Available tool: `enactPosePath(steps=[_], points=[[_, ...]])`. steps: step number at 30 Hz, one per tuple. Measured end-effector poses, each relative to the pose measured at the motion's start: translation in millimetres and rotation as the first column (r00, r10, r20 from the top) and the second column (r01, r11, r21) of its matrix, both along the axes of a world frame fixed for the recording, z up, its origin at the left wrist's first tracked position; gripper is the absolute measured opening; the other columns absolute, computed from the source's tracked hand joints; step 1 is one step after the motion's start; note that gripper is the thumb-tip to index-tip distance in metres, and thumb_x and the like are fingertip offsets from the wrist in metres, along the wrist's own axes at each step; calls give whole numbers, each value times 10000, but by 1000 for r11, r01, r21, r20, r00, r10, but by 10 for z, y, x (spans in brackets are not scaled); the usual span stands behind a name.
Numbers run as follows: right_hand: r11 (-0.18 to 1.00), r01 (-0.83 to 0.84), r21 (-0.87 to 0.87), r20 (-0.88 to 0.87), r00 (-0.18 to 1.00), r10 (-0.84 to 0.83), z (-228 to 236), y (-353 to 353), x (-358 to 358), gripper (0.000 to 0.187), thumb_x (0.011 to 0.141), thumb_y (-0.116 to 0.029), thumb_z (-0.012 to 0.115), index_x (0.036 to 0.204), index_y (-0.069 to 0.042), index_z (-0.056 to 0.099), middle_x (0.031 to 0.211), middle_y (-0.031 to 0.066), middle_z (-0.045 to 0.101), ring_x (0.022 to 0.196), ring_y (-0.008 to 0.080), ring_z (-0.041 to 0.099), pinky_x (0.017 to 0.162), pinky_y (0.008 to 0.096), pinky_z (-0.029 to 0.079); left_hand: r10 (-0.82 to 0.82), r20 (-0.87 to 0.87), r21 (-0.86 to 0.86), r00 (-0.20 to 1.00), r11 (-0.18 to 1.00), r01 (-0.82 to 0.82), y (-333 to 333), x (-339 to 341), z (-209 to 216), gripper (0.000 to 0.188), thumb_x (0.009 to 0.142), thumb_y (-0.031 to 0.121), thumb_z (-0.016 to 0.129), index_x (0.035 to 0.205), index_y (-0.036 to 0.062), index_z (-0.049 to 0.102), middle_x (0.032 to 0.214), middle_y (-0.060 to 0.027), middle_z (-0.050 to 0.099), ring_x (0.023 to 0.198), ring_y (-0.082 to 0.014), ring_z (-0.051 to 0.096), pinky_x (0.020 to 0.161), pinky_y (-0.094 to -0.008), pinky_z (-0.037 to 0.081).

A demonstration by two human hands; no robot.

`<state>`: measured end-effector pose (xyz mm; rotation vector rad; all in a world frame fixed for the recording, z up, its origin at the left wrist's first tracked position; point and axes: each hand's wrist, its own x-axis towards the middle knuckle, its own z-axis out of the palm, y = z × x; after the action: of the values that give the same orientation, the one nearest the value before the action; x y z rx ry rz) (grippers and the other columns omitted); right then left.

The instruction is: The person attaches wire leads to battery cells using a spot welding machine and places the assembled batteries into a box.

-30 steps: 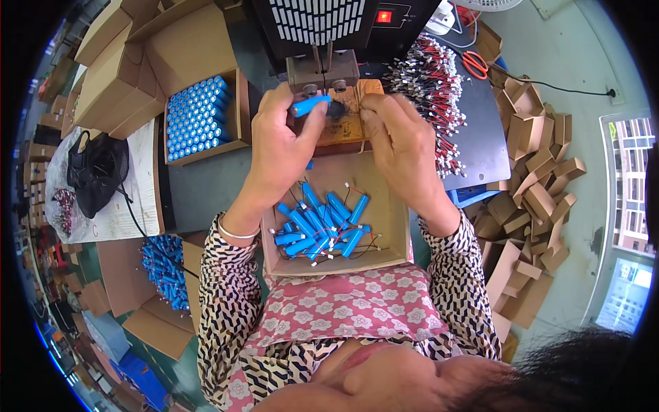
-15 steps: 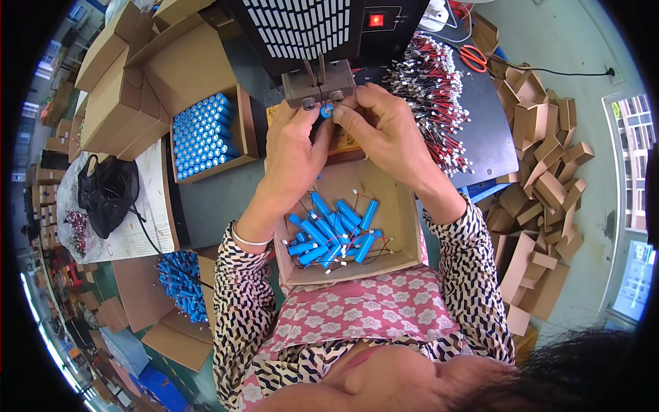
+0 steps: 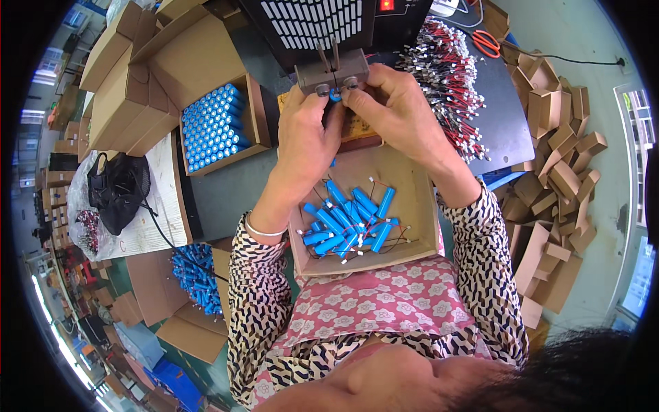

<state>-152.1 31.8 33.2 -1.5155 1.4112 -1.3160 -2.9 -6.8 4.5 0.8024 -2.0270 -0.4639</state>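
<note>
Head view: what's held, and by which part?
Left hand holds a blue cell near its visible end, rest hidden; whether right hand holds anything can't be told.

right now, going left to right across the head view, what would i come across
Black bag, open box of packed blue batteries, left hand, single blue battery, right hand, orange scissors, heap of small cardboard boxes, window.
</note>
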Motion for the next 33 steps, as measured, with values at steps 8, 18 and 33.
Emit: enactPosePath(steps=[8, 18, 33], points=[[999, 46, 2, -185, 982, -44, 111, 336, -647, 221, 957, -175, 524, 1010, 24, 604, 817, 20, 609, 756, 81, 550, 668, 244, 460, 40, -34, 159, 999, 987, -35, 121, 231, 18, 193, 789, 74, 693, 966, 14, 644, 871, -155, 599, 791, -323, 564, 657, -402, 455], [830, 555, 57, -920, 352, -172, -623, 1447, -548, 184, 867, -172, 609, 919, -28, 507, 850, 165, 538, 747, 338, 603, 623, 420, 484, -392, 216, 471, 894, 844, 256, 534, 812, 360, 336, 748, 91, 747, 1063, 31, 646, 934, -103, 610, 841, -239, 633, 708, -313, 515], [927, 375, -3, -967, 234, -97, -721, 796, -1565, 203, 833, 17, 490, 1025, -40, 523, 868, 172, 544, 774, 364, 585, 635, 463, 460, 257, 486, -36, 835, 961, -275, -305, 1405, 30, 200, 785, 25, 662, 979, -4, 626, 950, -155, 601, 873, -320, 579, 762, -371, 476]])
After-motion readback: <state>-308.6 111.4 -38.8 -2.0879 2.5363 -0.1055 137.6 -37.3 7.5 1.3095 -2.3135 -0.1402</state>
